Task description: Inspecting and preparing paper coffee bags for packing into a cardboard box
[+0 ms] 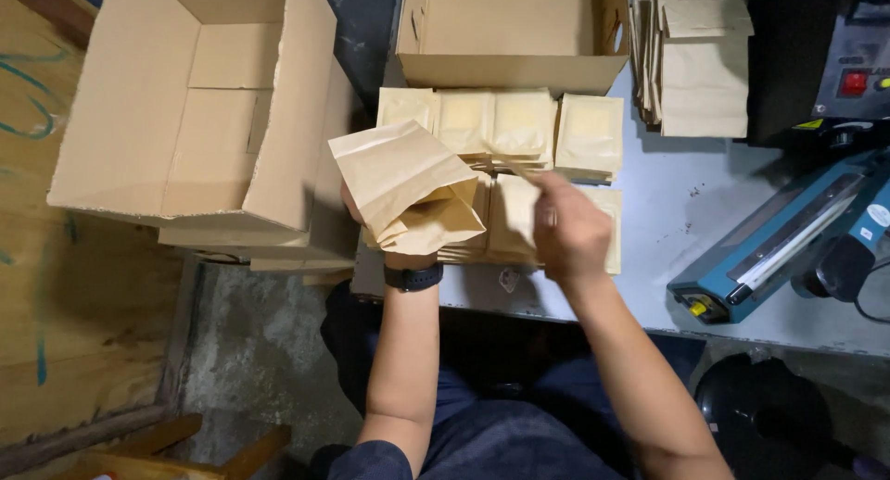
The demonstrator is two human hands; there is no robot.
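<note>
My left hand (357,211) holds a small stack of brown paper pouches (408,188), mostly hiding the hand; a black watch (413,277) sits on that wrist. My right hand (567,228) is blurred, fingers curled, above flat pouches (505,123) spread in rows on the grey table (667,211). Whether it pinches a pouch edge is unclear.
A large open cardboard box (199,109) stands at the left. A shallower open box (514,35) sits at the table's back. Another pouch stack (700,63) lies at the back right. A blue heat sealer (788,244) is at the right, a dark machine (834,63) behind it.
</note>
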